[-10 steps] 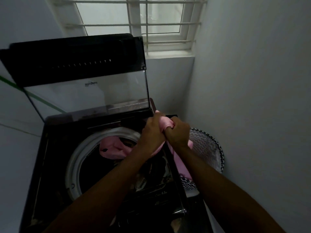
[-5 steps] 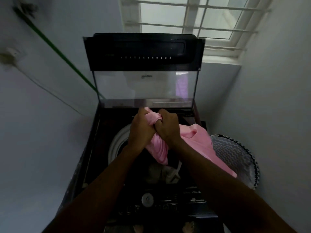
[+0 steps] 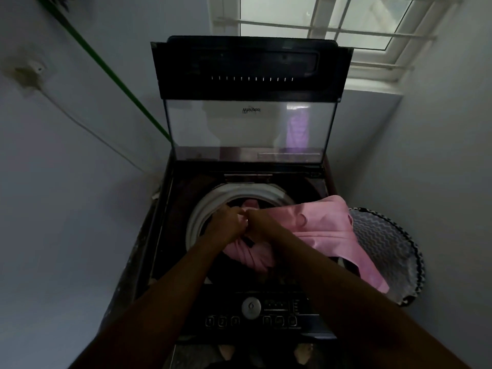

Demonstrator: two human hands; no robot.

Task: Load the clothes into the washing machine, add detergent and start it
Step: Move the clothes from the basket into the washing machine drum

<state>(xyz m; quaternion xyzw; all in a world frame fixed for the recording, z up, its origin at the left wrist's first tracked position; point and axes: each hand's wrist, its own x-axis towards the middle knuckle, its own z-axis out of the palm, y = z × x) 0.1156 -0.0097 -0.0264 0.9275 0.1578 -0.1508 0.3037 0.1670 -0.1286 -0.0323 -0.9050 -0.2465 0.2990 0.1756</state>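
The pink garment [image 3: 314,230] has come down from chest height and now droops into the drum [image 3: 205,209], its far end still draped over the washing machine [image 3: 170,235] rim toward the laundry basket [image 3: 386,251]. The left hand [image 3: 226,222] and right hand [image 3: 259,222], knuckles touching, each pinch bunched cloth. Loading is under way; detergent and start remain.

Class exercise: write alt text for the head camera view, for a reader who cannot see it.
Both hands, the left hand and the right hand, grip a pink garment over the drum of an open top-loading washing machine. Part of the garment drapes over the machine's right edge toward a patterned laundry basket.
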